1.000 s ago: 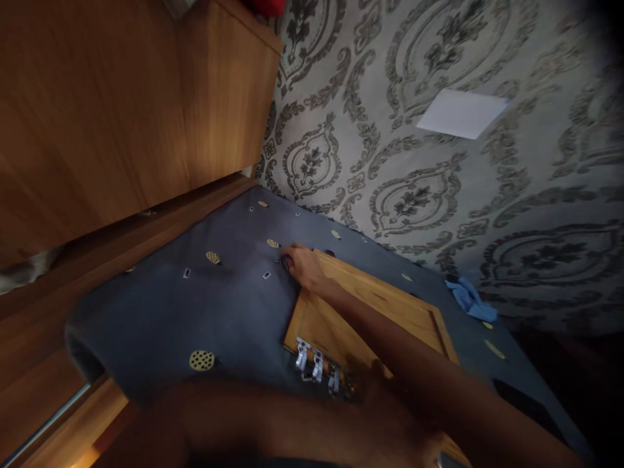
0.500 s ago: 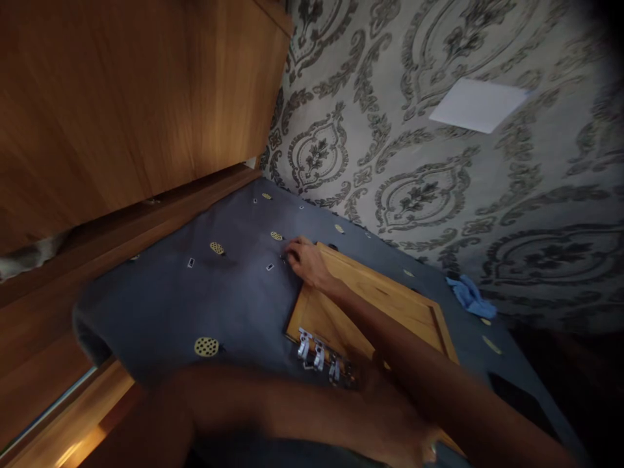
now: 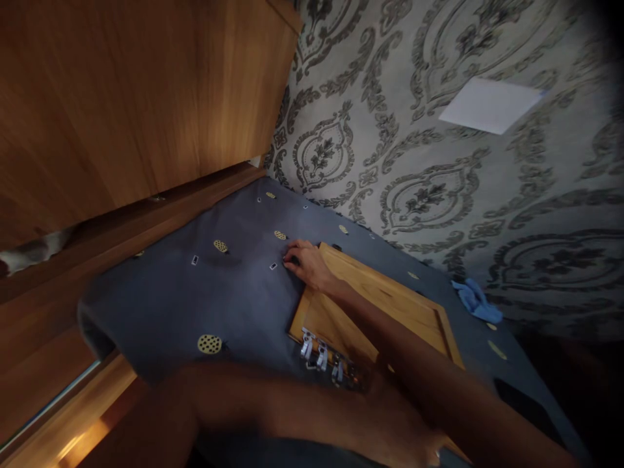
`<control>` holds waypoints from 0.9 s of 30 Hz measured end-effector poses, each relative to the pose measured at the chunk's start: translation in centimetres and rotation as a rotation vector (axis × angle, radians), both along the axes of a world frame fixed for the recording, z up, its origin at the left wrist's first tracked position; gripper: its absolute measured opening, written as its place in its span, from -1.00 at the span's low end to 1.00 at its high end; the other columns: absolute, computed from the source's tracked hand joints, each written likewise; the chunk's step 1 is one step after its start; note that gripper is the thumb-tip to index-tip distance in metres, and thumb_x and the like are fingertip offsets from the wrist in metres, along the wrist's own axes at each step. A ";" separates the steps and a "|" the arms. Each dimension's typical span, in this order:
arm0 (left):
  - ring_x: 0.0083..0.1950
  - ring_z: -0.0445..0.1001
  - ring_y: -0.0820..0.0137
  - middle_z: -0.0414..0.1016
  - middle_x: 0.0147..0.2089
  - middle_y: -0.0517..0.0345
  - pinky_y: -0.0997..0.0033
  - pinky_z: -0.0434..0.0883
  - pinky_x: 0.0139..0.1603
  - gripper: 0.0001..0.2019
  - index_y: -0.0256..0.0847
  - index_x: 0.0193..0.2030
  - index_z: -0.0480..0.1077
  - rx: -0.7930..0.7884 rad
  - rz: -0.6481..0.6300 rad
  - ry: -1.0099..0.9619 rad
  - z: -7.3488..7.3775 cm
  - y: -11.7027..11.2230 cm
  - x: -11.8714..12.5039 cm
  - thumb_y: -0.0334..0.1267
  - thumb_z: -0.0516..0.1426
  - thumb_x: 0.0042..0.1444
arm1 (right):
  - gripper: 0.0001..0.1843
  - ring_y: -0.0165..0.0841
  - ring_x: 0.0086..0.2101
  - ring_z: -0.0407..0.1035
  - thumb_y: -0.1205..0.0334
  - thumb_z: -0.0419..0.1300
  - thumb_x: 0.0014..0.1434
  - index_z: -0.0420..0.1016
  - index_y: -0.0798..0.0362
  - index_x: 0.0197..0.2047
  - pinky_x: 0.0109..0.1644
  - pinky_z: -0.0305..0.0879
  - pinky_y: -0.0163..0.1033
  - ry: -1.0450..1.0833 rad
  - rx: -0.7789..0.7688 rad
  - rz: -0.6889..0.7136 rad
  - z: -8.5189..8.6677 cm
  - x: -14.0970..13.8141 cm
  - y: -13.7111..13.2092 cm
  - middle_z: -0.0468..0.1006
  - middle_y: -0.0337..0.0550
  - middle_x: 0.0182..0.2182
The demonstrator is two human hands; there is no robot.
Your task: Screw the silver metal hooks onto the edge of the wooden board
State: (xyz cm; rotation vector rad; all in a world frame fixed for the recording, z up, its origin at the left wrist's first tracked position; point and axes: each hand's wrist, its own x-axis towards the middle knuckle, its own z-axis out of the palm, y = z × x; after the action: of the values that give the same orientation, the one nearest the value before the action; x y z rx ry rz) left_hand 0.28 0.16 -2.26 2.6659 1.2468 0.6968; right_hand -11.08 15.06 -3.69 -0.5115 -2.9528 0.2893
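Observation:
My right hand (image 3: 308, 265) reaches across a wooden panel (image 3: 409, 305) with a raised rim. Its fingers are bent together just past the panel's far left corner, low over the dark blue cloth (image 3: 244, 286). Whatever is between the fingertips is too small to make out. From the lower left comes my left forearm, and my left hand (image 3: 397, 416) is near the panel's near edge, dark and blurred, fingers not distinguishable. Several shiny metal fittings (image 3: 322, 357), like clips or hinges, line up at the panel's near left edge, close to my left hand.
A crumpled blue cloth (image 3: 478, 300) lies to the right near the patterned wall (image 3: 424, 195). White paper (image 3: 492, 104) is against that wall. A dark flat object (image 3: 526, 406) sits at lower right. Wooden furniture (image 3: 146, 97) borders the left side.
The whole view has shifted slightly, so everything appears a little further right. My right hand stays at the panel's corner with fingers bent; my left arm has hardly moved.

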 end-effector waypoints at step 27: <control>0.19 0.47 0.11 0.51 0.22 -0.05 0.16 0.41 0.07 -0.71 -0.27 0.04 0.53 -0.046 0.001 0.004 -0.1 -0.4 -0.1 -0.25 0.06 0.32 | -0.94 -0.41 -0.41 0.43 0.31 0.21 0.16 0.53 0.04 -0.29 -0.31 0.33 -0.31 0.063 -0.419 0.017 0.7 3.3 -3.6 0.56 -0.25 -0.45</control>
State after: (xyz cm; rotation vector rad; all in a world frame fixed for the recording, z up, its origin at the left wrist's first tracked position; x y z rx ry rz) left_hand 0.22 -0.28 -2.40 2.6309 1.2493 0.6551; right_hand -7.80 11.50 -2.99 -0.5093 -2.8366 0.9179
